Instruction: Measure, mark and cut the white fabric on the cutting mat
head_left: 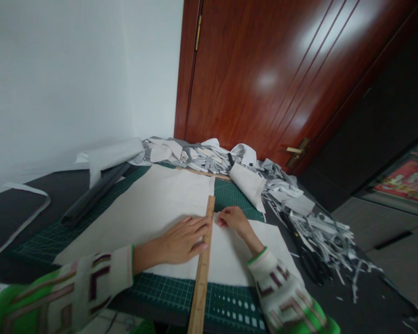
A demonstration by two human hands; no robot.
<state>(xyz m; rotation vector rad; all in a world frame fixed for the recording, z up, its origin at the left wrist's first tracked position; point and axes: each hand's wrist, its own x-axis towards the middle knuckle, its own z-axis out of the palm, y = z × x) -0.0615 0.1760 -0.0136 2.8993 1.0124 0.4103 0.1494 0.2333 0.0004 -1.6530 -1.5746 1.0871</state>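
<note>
Head camera view: a heap of grey and white fabric scraps (299, 208) crowded the far and right edges of the dark desk (21, 204), spilling below a red-brown door (264, 69). A dark roll (94, 195) and a pale roll (114, 155) lay along the left side of the green cutting mat (181, 292). A sheet of white fabric (153, 204) lay spread flat on the mat, with a wooden ruler (204, 264) lying lengthwise across it, its near end reaching past the desk's front edge. The left hand (183, 239) lay palm down on the fabric, fingers (198, 225) open and spread, their tips pressing on the ruler. The right hand (231, 218) rested on the fabric just right of the ruler, its fingers curled toward the ruler's edge; whether they gripped anything could not be told
</note>
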